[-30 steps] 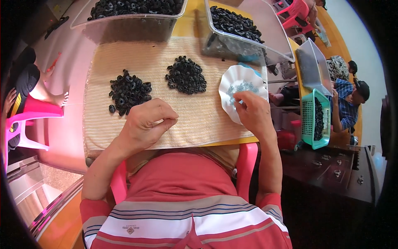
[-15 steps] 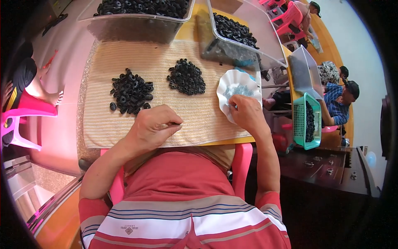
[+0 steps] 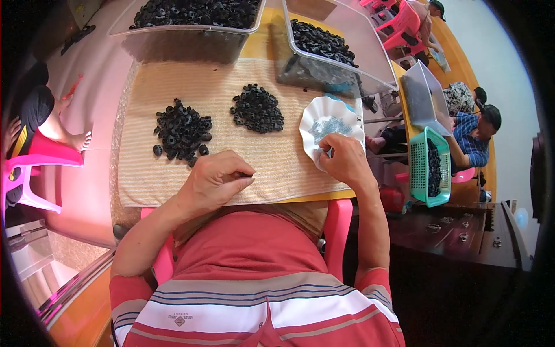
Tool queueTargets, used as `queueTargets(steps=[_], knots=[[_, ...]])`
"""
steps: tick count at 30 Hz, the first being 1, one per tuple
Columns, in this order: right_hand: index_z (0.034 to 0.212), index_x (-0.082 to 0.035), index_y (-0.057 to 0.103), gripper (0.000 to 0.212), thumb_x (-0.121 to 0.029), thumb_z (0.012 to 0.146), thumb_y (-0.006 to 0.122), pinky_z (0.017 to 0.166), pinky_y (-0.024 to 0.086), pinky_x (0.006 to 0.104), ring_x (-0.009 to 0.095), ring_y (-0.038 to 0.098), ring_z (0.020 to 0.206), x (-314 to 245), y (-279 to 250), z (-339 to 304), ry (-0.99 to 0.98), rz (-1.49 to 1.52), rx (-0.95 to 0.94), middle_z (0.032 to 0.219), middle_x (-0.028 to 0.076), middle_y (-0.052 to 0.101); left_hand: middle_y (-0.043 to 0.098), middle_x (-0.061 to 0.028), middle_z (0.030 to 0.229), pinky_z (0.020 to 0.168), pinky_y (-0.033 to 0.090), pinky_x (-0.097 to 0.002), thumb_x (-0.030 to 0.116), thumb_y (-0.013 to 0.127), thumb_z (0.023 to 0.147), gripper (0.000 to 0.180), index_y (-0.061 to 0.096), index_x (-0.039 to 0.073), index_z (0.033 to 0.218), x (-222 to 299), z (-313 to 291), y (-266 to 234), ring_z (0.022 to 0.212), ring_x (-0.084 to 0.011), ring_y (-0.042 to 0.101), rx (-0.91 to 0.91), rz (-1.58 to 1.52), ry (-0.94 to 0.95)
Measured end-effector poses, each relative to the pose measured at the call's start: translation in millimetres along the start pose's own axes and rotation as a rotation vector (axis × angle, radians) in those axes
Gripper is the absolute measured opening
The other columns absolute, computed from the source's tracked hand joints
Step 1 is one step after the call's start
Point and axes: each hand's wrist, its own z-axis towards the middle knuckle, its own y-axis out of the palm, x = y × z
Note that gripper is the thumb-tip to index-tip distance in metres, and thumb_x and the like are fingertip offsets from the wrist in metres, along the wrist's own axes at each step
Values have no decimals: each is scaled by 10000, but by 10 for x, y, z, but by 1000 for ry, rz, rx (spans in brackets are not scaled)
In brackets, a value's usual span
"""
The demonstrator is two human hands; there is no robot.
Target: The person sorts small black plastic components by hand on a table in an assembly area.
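Note:
My left hand [image 3: 215, 179] is closed in a pinch above the near edge of the striped towel [image 3: 277, 156]. A small black part [image 3: 250, 175] barely shows between its thumb and forefinger. My right hand [image 3: 348, 162] reaches over the near rim of a white scalloped dish [image 3: 311, 118], fingers curled together; what they hold, if anything, is hidden. Tiny clear or bluish pieces [image 3: 330, 126] lie in the dish. Left of it is a pile of small black ring-like parts [image 3: 257, 109]. A looser pile of black parts [image 3: 182, 132] lies beyond my left hand.
Two clear plastic bins [image 3: 191, 43] [image 3: 324, 75] of black parts stand at the table's far side. To the right are a green basket [image 3: 429, 168] and another clear bin [image 3: 425, 95], with a person [image 3: 471, 139] beside them. A pink stool [image 3: 49, 156] and someone's legs are at left.
The view has shifted slightly. My right hand's fingers have moved a little at the dish's near rim; my left hand keeps its pinch in nearly the same place.

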Motion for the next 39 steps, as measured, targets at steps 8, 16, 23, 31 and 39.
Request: queueTargets(steps=[8,16,23,31,39], knots=[[899,-28,694,124,-25,775,709,654,540,374,277,697,716,62,63,-98,-35,132,163,814,126,686,675,-71,856,662,504,-270,9,757,873,103,733,-15,970,17,9,84,755,-132,646,6,-8,-82],[927,-9,705,166,22,763,701,682,575,338,259,710,733,128,92,-177,-114,270,299,893,122,687,689,-72,860,668,515,-264,21,765,871,122,740,-17,985,53,72,186,752,-124,656,-24,-29,-132],[955,1,680,163,54,804,710,659,567,316,227,715,729,216,205,-200,-103,412,381,869,129,688,703,-78,862,688,537,-270,25,758,882,127,743,-17,1001,146,226,266,777,-117,676,-49,-27,-172],[1034,-20,648,216,40,843,729,620,551,277,151,688,699,273,261,-256,-14,458,397,850,82,688,685,-32,949,701,502,-230,7,760,888,145,745,-14,1031,74,318,418,832,-69,628,-69,-37,-209],[1008,-8,614,188,67,878,726,695,556,222,78,674,768,116,265,-357,38,736,343,896,43,693,703,-39,994,745,525,-229,14,738,924,136,741,-17,1056,5,343,574,890,-80,659,-75,-104,-247]])
